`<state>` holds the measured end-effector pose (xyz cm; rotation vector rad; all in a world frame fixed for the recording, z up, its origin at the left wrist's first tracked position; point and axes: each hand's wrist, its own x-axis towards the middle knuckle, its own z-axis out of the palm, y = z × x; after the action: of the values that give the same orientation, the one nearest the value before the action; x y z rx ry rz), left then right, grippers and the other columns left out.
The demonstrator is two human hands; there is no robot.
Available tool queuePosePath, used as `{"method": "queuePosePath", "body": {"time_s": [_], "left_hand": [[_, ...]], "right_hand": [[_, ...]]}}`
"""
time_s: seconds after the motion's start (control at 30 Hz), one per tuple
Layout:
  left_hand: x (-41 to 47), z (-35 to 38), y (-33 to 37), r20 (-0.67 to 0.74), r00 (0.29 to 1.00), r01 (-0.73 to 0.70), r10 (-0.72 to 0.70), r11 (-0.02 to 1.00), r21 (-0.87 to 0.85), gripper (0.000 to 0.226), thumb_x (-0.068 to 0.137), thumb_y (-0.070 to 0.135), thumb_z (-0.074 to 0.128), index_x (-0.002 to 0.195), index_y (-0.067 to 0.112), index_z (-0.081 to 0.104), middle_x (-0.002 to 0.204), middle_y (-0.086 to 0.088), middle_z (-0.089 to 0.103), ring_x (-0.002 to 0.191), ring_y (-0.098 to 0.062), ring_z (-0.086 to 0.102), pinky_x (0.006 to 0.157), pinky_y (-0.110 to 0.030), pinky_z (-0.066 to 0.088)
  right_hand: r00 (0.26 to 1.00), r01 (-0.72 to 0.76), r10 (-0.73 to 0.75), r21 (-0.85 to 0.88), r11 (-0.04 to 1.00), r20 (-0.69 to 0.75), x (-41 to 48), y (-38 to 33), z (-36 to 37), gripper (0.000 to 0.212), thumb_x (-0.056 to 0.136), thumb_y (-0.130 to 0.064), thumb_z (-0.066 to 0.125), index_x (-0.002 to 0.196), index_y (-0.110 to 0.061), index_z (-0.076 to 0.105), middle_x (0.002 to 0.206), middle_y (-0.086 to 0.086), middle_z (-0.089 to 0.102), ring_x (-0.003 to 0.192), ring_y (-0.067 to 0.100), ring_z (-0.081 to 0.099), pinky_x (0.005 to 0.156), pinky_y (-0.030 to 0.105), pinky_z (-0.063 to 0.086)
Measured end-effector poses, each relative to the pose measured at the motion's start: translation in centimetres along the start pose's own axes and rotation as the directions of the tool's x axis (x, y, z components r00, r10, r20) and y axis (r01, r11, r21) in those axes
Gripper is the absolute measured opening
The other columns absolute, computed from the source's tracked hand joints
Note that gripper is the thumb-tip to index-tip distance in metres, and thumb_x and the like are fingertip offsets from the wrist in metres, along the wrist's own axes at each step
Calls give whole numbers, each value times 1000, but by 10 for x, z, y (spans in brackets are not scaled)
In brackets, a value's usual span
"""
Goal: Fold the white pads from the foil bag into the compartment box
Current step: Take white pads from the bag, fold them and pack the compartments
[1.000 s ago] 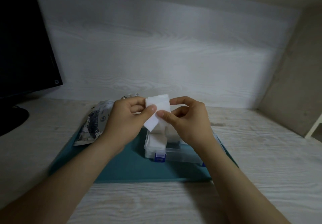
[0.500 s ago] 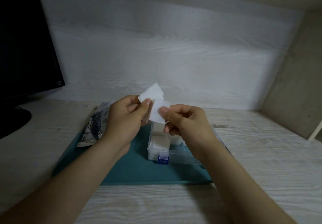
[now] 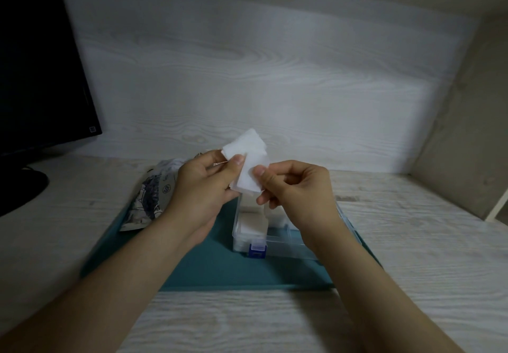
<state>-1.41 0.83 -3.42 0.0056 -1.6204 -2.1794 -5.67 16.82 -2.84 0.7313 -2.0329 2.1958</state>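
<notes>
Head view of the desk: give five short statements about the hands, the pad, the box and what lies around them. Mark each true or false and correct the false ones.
1. The left hand and the right hand both pinch the white pad in the air. True.
2. The box stands on bare wood. False: it stands on a teal mat.
3. The foil bag lies left of the box. True.
4. Every compartment of the box is empty. False: folded pads already lie in its left compartments.
5. The monitor stands right of the box. False: it stands at the far left.
</notes>
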Motion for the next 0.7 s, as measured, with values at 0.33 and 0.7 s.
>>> {"method": "queuePosePath", "body": {"time_s": [0.33,0.7], "left_hand": [[3,2,-3,13,1000,10,-9,998,-69,20,108,12,56,121,2,68,115,-13,79,109,-26,77,89,-37,63],[3,3,-3,28,999,38,-35,991,-132,23,109,12,56,123,-4,63,119,-15,77,113,-26,75,93,-37,62]], "right_hand": [[1000,-20,20,-19,1000,-13,-1,-1,2,23,87,-15,84,90,6,73,73,19,75,52,24,67,49,31,52],[998,-65,65,6,998,-8,-4,2,5,27,89,-20,83,84,2,69,70,16,73,54,25,66,51,31,51]]}}
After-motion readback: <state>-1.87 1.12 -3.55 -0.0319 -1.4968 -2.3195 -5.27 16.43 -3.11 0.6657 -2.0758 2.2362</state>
